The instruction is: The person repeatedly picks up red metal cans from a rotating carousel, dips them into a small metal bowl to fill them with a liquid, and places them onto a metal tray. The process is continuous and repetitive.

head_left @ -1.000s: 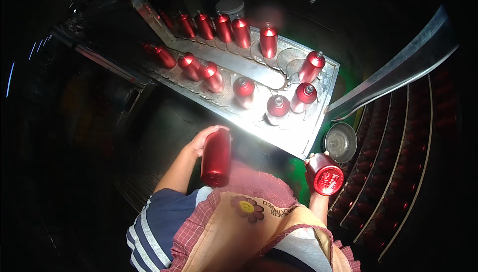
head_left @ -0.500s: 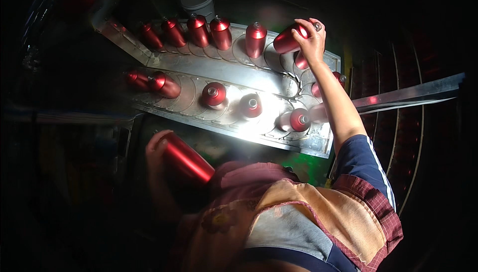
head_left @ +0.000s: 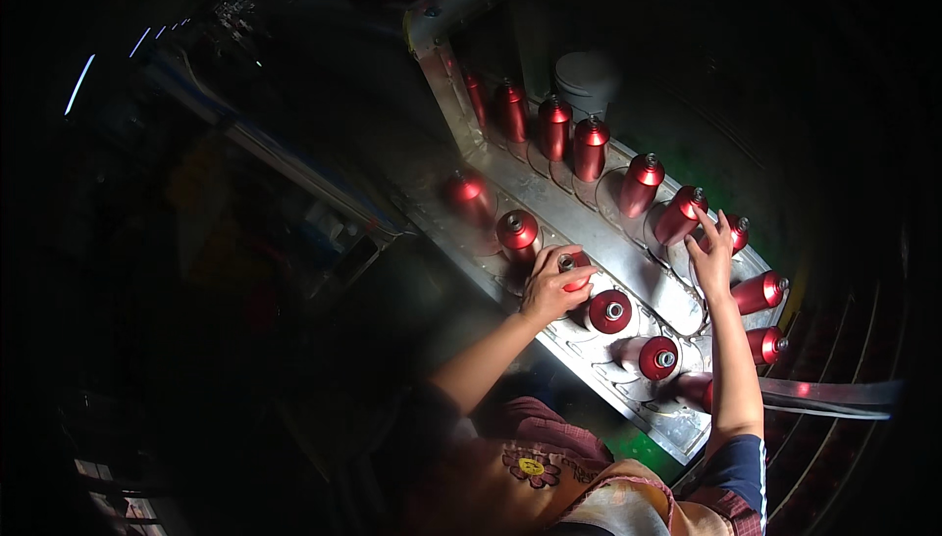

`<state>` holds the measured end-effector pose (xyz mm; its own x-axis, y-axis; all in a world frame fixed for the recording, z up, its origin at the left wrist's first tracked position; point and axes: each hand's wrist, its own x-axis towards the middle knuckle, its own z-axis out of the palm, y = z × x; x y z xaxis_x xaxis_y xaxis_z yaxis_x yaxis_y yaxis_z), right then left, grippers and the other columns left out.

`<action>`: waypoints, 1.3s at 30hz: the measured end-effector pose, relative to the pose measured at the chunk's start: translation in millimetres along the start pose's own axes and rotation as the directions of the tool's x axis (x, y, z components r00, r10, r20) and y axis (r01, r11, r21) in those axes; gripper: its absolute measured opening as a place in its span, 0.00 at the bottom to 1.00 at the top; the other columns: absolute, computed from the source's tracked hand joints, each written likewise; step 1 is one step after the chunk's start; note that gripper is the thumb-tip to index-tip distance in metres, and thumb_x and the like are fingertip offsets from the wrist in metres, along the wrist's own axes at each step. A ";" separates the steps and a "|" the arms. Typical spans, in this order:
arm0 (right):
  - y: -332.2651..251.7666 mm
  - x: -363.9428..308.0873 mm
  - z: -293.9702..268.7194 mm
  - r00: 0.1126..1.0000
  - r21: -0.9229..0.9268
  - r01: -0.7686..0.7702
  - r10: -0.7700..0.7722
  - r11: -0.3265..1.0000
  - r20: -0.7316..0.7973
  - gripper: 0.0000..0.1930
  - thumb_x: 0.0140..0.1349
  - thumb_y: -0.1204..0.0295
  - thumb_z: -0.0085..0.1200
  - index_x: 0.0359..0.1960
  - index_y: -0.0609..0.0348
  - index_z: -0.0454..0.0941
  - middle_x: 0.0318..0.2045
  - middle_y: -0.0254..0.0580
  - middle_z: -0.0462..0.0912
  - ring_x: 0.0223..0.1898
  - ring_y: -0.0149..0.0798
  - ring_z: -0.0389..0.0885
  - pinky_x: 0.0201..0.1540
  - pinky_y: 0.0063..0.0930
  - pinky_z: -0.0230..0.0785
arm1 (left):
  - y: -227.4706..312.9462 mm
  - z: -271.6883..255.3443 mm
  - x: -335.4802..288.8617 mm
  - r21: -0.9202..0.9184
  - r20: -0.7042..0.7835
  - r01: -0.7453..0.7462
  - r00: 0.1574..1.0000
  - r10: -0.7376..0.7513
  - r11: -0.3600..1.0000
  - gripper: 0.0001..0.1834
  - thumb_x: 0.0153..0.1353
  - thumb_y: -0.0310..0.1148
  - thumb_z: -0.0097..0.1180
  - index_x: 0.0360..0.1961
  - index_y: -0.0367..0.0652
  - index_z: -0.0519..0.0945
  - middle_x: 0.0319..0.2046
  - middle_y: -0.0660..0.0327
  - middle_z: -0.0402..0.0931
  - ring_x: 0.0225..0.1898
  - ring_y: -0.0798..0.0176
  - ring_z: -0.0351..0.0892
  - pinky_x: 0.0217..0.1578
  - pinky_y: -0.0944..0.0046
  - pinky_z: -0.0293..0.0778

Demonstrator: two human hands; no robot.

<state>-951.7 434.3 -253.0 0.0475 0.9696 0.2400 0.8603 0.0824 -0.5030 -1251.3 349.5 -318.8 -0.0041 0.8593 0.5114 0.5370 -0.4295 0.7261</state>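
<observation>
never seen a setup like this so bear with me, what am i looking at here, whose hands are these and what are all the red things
The picture comes from a camera worn on a person's head, looking down, so the arms entering from the bottom are that person's own. The wide lens bends straight edges near the rim.

In front of them is a shiny metal tray with round seats along both sides. Red metal cans with small silver necks stand in these seats, one in each, in two rows.

The left hand has its grip closed over one red can in the nearer row. The right hand reaches to the farther row, fingers spread, touching another can there. A pale bucket stands behind the tray. The surroundings are too dark to make out.
</observation>
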 end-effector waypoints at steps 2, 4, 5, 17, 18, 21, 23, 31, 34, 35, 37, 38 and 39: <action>-35.6 -45.0 -32.8 0.995 0.204 0.098 -0.091 0.974 -0.043 0.28 0.55 0.80 0.61 0.60 0.44 0.76 0.67 0.52 0.64 0.68 0.52 0.63 0.67 0.41 0.60 | -10.9 7.4 0.7 -0.005 0.089 0.039 0.995 -0.038 0.999 0.16 0.45 0.33 0.70 0.39 0.59 0.89 0.55 0.65 0.74 0.57 0.56 0.70 0.55 0.57 0.73; -74.5 -97.9 -76.7 1.000 0.268 -0.008 0.005 0.963 0.011 0.26 0.57 0.83 0.58 0.58 0.50 0.77 0.65 0.46 0.65 0.66 0.44 0.66 0.59 0.34 0.69 | -14.2 2.2 -0.3 0.012 0.170 0.065 0.983 -0.066 0.998 0.16 0.48 0.35 0.69 0.41 0.62 0.88 0.59 0.65 0.71 0.62 0.55 0.65 0.55 0.55 0.73; -95.7 -128.7 -103.3 0.999 0.359 -0.034 0.042 0.933 -0.017 0.24 0.57 0.85 0.56 0.57 0.54 0.77 0.65 0.43 0.65 0.64 0.40 0.68 0.57 0.30 0.70 | -11.0 -6.4 -2.3 -0.006 0.218 0.064 0.974 -0.061 0.998 0.17 0.48 0.34 0.69 0.42 0.62 0.88 0.62 0.61 0.68 0.64 0.51 0.63 0.58 0.53 0.70; -423.2 -477.1 -425.3 0.644 0.392 -0.454 0.599 0.800 -0.476 0.16 0.63 0.84 0.51 0.52 0.63 0.77 0.56 0.39 0.71 0.50 0.33 0.76 0.48 0.27 0.78 | 243.7 -243.6 -34.4 -0.401 0.118 0.123 0.990 -0.082 0.908 0.18 0.49 0.19 0.59 0.42 0.47 0.86 0.52 0.56 0.75 0.56 0.52 0.70 0.54 0.55 0.71; -447.5 -484.2 -433.9 0.626 0.419 -0.430 0.598 0.800 -0.500 0.16 0.62 0.85 0.52 0.52 0.64 0.77 0.54 0.40 0.71 0.49 0.33 0.76 0.48 0.27 0.77 | 267.8 -248.8 -32.7 -0.523 0.182 0.121 0.983 -0.028 0.843 0.18 0.50 0.17 0.58 0.42 0.45 0.86 0.50 0.56 0.77 0.52 0.54 0.73 0.51 0.58 0.72; -508.6 -495.4 -439.8 0.542 0.399 -0.448 0.598 0.800 -0.590 0.16 0.60 0.86 0.53 0.50 0.63 0.78 0.53 0.39 0.72 0.50 0.32 0.77 0.51 0.26 0.76 | 328.1 -263.6 -34.9 -0.778 0.434 0.238 0.873 0.223 0.581 0.16 0.52 0.14 0.56 0.40 0.42 0.86 0.42 0.57 0.80 0.41 0.62 0.80 0.41 0.67 0.75; -528.2 -498.6 -437.1 0.538 0.419 -0.409 0.585 0.811 -0.607 0.15 0.61 0.85 0.54 0.50 0.62 0.79 0.51 0.38 0.73 0.50 0.31 0.77 0.51 0.26 0.76 | 357.4 -271.4 -33.1 -0.871 0.352 0.142 0.848 0.396 0.471 0.15 0.53 0.13 0.55 0.38 0.41 0.85 0.39 0.59 0.81 0.38 0.67 0.80 0.34 0.72 0.74; -569.0 -535.1 -460.4 0.304 0.256 -0.492 0.440 0.832 -0.845 0.14 0.62 0.82 0.55 0.50 0.61 0.80 0.51 0.36 0.73 0.47 0.29 0.78 0.48 0.22 0.73 | 408.2 -209.1 -43.8 -0.766 0.606 0.589 0.525 0.598 0.259 0.12 0.62 0.15 0.51 0.41 0.37 0.84 0.42 0.61 0.76 0.32 0.71 0.75 0.34 0.73 0.73; -584.6 -557.3 -459.6 0.119 0.300 -0.554 0.431 0.776 -0.895 0.14 0.62 0.85 0.53 0.50 0.63 0.78 0.50 0.36 0.73 0.47 0.28 0.78 0.49 0.21 0.71 | 386.6 -184.5 -37.1 -0.752 0.572 0.632 0.484 0.662 0.188 0.13 0.64 0.15 0.50 0.44 0.37 0.83 0.43 0.60 0.75 0.31 0.72 0.75 0.33 0.73 0.73; -584.2 -569.5 -463.6 0.071 0.255 -0.608 0.371 0.752 -0.926 0.15 0.63 0.84 0.53 0.51 0.63 0.78 0.51 0.37 0.73 0.46 0.29 0.78 0.48 0.20 0.71 | 382.4 -175.1 -33.0 -0.671 0.680 0.687 0.421 0.601 0.278 0.12 0.64 0.16 0.51 0.44 0.36 0.83 0.42 0.60 0.75 0.31 0.72 0.74 0.33 0.73 0.72; -571.6 -601.1 -479.4 -0.050 0.272 -0.762 0.367 0.587 -0.929 0.15 0.63 0.82 0.52 0.52 0.61 0.78 0.50 0.37 0.74 0.43 0.27 0.79 0.45 0.18 0.72 | 388.1 -147.9 -21.4 -0.742 0.640 0.575 0.450 0.623 0.346 0.12 0.64 0.17 0.52 0.46 0.35 0.83 0.40 0.62 0.74 0.30 0.71 0.72 0.33 0.73 0.71; -558.6 -619.0 -489.5 -0.064 0.262 -0.781 0.344 0.568 -0.937 0.16 0.64 0.80 0.52 0.53 0.59 0.78 0.48 0.38 0.76 0.41 0.28 0.79 0.43 0.20 0.74 | 400.4 -129.4 -20.3 -0.721 0.662 0.606 0.459 0.593 0.335 0.13 0.64 0.17 0.51 0.47 0.36 0.82 0.40 0.63 0.74 0.29 0.72 0.72 0.32 0.73 0.71; -544.9 -634.2 -501.2 -0.182 0.401 -0.709 0.399 0.580 -0.899 0.16 0.64 0.77 0.53 0.54 0.58 0.77 0.46 0.37 0.77 0.40 0.29 0.80 0.42 0.23 0.75 | 416.3 -109.1 -17.9 -0.703 0.680 0.631 0.461 0.570 0.328 0.12 0.65 0.18 0.52 0.48 0.37 0.82 0.39 0.64 0.75 0.29 0.73 0.72 0.32 0.73 0.70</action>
<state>-1196.2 -341.0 285.0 0.7911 -0.3504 0.5015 0.2618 -0.5469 -0.7952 -1119.7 125.0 24.5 0.8780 0.3401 0.3370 -0.4193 0.2065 0.8841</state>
